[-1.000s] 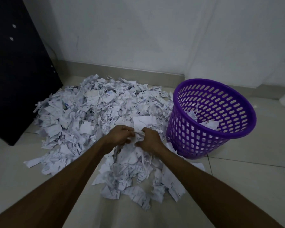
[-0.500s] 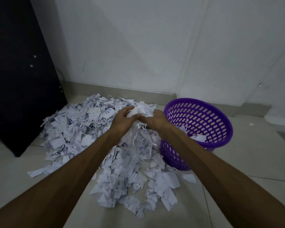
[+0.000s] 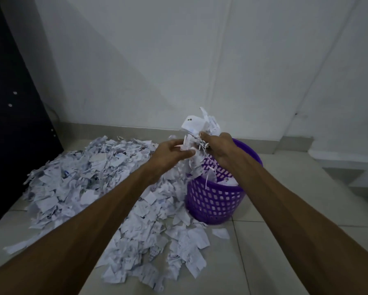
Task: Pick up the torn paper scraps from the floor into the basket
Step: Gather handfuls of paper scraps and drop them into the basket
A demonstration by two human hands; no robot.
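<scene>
**Handful of scraps held over the basket rim**

The left hand (image 3: 172, 153) and the right hand (image 3: 220, 148) were raised together, both grasping one bundle of torn paper scraps (image 3: 197, 133) between them. The left hand's fingers were curled round the bundle from the left, thumb underneath; the right hand's fingers closed on it from the right. The bundle stood above the near-left rim of the purple basket (image 3: 214, 202), with loose strips hanging from it towards the basket's opening. Whether any strip touched the rim could not be determined.

The basket was upright on the tiled floor (image 3: 264, 252), perforated on its side wall, and some white scraps were visible inside it. The right forearm crossed in front of its right side.

A large pile of scraps (image 3: 89, 173) remained on the floor to the left of the basket, running from the grey skirting (image 3: 119, 127) towards the person and reaching the basket's base. A single scrap (image 3: 221, 233) lay apart, just in front of the basket. A dark cabinet (image 3: 15, 124) stood at the left edge against the white wall (image 3: 179, 60).
</scene>
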